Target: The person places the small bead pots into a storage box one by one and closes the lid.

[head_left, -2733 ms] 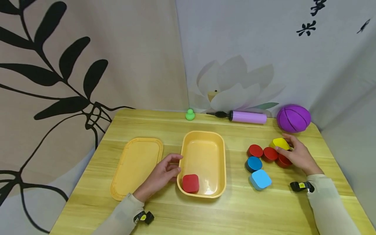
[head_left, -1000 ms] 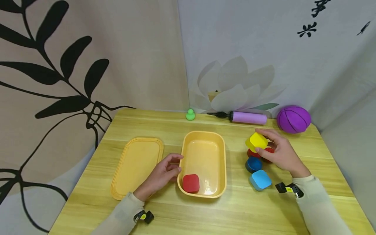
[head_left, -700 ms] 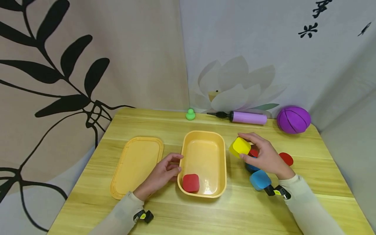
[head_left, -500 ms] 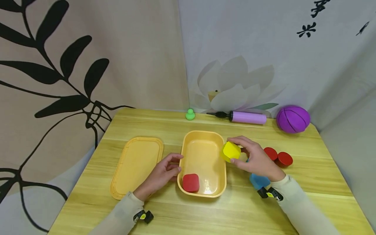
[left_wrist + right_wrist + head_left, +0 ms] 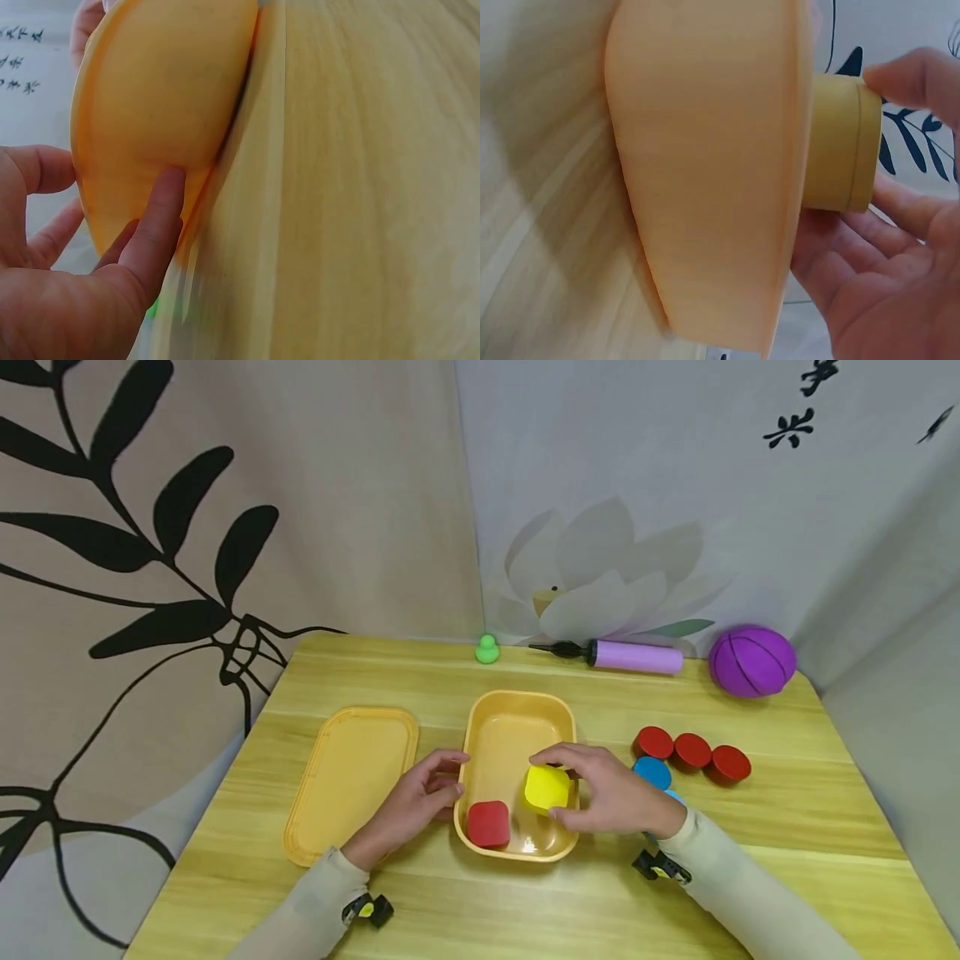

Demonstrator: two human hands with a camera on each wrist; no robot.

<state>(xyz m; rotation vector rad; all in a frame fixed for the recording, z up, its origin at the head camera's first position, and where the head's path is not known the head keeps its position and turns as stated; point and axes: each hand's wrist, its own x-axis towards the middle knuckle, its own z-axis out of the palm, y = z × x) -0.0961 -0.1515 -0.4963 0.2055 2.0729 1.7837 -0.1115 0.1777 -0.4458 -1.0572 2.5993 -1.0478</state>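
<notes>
A yellow rounded-square block [image 5: 547, 788] is pinched between the thumb and fingers of my right hand [image 5: 611, 789]. It hangs over the right half of the light orange plastic box [image 5: 517, 695]; in the right wrist view the yellow block [image 5: 840, 142] stands partly above the box rim. Inside the box, a red rounded-square block [image 5: 488, 824] lies in the near left corner. My left hand [image 5: 412, 806] is at the box's left side. Its fairly straight fingers touch the outer wall of the box [image 5: 169, 82] in the left wrist view.
Left of the box lies a matching flat lid [image 5: 348, 785]. To the right sit several red round blocks [image 5: 692, 752], a blue round block [image 5: 652, 772] and a light blue block, mostly hidden. A green knob-shaped piece [image 5: 487, 649], purple hand pump [image 5: 637, 657] and purple ball [image 5: 752, 662] line the back.
My right hand has lifted the yellow block from beside the red round blocks and carried it left, over the box. The left hand has stayed at the box's side.
</notes>
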